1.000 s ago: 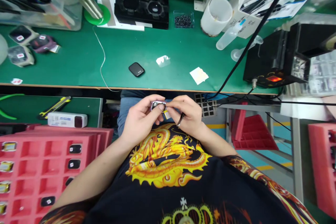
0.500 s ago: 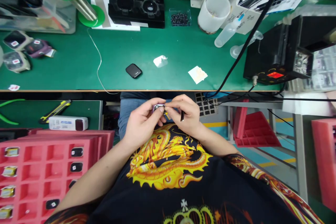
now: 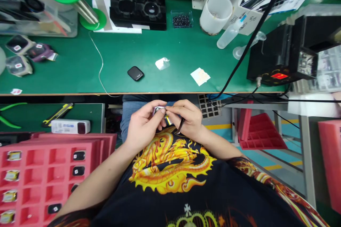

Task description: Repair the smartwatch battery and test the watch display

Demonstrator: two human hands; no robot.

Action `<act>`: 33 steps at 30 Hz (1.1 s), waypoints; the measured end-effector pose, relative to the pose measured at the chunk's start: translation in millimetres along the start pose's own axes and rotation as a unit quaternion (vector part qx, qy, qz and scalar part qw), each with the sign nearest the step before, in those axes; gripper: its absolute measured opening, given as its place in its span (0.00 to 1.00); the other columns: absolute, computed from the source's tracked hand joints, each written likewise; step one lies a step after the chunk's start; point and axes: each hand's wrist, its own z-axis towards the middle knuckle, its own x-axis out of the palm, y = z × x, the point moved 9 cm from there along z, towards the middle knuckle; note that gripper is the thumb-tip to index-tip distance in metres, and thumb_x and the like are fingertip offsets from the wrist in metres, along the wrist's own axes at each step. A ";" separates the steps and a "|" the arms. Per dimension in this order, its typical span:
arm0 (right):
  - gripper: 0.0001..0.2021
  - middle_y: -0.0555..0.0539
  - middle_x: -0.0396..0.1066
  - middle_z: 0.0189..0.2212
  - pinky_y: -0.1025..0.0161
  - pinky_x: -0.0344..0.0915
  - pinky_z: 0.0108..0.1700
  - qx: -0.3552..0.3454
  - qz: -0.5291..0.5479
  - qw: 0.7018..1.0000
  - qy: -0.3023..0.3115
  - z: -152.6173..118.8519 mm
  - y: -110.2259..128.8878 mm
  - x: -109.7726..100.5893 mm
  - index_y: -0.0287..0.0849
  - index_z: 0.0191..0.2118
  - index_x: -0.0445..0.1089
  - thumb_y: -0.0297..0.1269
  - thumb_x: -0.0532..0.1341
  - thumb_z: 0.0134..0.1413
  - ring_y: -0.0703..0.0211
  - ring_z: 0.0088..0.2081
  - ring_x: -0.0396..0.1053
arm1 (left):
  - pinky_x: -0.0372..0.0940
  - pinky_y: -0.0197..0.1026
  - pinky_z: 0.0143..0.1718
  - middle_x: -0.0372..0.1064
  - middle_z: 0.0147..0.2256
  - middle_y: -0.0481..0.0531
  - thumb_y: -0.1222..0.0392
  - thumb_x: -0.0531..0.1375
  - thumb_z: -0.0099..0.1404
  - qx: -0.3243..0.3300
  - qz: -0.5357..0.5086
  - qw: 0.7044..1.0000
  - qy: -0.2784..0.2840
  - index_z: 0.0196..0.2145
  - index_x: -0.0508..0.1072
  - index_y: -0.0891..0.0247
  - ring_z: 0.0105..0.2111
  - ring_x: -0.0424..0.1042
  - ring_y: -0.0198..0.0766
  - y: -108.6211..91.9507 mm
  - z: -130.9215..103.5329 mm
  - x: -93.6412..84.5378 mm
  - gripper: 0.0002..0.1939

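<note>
Contact is concentrated at a small metal case (image 3: 159, 110), pinched by the left hand (image 3: 142, 125), with the right hand (image 3: 188, 120) closed on it from the right.

- Green workbench (image 3: 80, 67) spans the far side; its wooden front edge runs left to right.
- Lower green side table (image 3: 32, 115) sits at left, below the bench.
- Grey metal frame (image 3: 303, 142) stands at right.
- Floor (image 3: 277, 154) is teal with yellow stripes.
</note>
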 end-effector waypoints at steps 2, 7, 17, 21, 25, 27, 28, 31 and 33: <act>0.06 0.46 0.78 0.41 0.64 0.76 0.41 0.012 0.006 1.000 0.000 -0.2 -1.8 -0.2 0.43 0.49 0.83 0.30 0.68 0.71 0.62 0.40 0.78 | 0.70 0.32 0.25 0.75 0.26 0.46 0.51 0.67 0.76 0.000 -0.001 1.000 0.005 0.54 0.81 0.60 0.23 0.72 0.32 0.3 -0.3 0.6 0.14; 0.07 0.45 0.78 0.41 0.63 0.76 0.41 0.011 -0.002 1.000 0.016 -0.3 -2.0 1.7 0.44 0.50 0.83 0.31 0.67 0.72 0.61 0.40 0.77 | 0.70 0.33 0.26 0.75 0.26 0.46 0.51 0.67 0.76 -0.004 -0.016 1.000 0.010 0.55 0.81 0.59 0.23 0.72 0.33 0.8 -0.9 0.2 0.15; 0.04 0.48 0.74 0.38 0.66 0.69 0.33 0.158 0.127 0.979 -0.006 0.2 -20.1 2.6 0.45 0.43 0.85 0.36 0.71 0.68 0.66 0.33 0.70 | 0.73 0.35 0.30 0.77 0.29 0.47 0.54 0.69 0.74 0.023 -0.045 0.999 0.016 0.54 0.82 0.58 0.26 0.75 0.33 -7.6 -3.3 0.2 0.13; 0.02 0.49 0.73 0.37 0.68 0.63 0.29 0.200 0.205 0.958 -0.006 1.0 -27.1 7.2 0.44 0.41 0.85 0.34 0.73 0.63 0.68 0.30 0.65 | 0.74 0.36 0.31 0.78 0.32 0.48 0.57 0.70 0.73 0.046 -0.051 0.997 0.018 0.51 0.83 0.58 0.27 0.77 0.33 -11.9 -4.0 0.4 0.10; 0.02 0.49 0.72 0.37 0.69 0.61 0.28 0.239 0.223 0.945 0.004 0.0 -33.6 12.0 0.42 0.38 0.83 0.33 0.74 0.60 0.70 0.28 0.62 | 0.74 0.37 0.31 0.79 0.33 0.48 0.57 0.72 0.71 0.047 -0.043 0.998 0.001 0.49 0.83 0.59 0.27 0.77 0.35 -10.7 -4.0 -1.9 0.10; 0.03 0.50 0.72 0.37 0.69 0.59 0.27 0.265 0.219 0.939 0.009 -1.6 -37.2 14.1 0.42 0.37 0.82 0.34 0.74 0.59 0.70 0.27 0.60 | 0.75 0.37 0.31 0.79 0.33 0.49 0.56 0.72 0.71 0.047 -0.040 0.998 -0.008 0.49 0.83 0.59 0.27 0.77 0.35 -9.3 -4.2 -3.5 0.11; 0.04 0.50 0.72 0.38 0.69 0.58 0.27 0.275 0.219 0.936 0.008 -2.1 -38.4 14.6 0.41 0.37 0.81 0.34 0.74 0.58 0.71 0.27 0.59 | 0.75 0.38 0.31 0.79 0.33 0.49 0.56 0.72 0.71 0.048 -0.039 0.998 -0.011 0.49 0.83 0.59 0.27 0.77 0.35 -8.7 -4.3 -4.1 0.11; 0.06 0.51 0.71 0.37 0.69 0.56 0.26 0.291 0.223 0.930 0.002 -2.8 -40.1 15.2 0.41 0.37 0.79 0.35 0.73 0.56 0.72 0.26 0.57 | 0.75 0.38 0.31 0.79 0.33 0.49 0.56 0.72 0.71 0.052 -0.039 0.998 -0.013 0.49 0.83 0.59 0.27 0.78 0.35 -7.9 -4.8 -4.9 0.11; 0.06 0.51 0.70 0.36 0.69 0.56 0.26 0.301 0.229 0.926 0.002 -3.6 -41.4 16.4 0.41 0.37 0.78 0.36 0.73 0.56 0.71 0.26 0.56 | 0.75 0.38 0.32 0.79 0.33 0.49 0.56 0.72 0.71 0.053 -0.035 0.998 -0.016 0.49 0.83 0.58 0.27 0.77 0.35 -8.0 -5.1 -5.1 0.10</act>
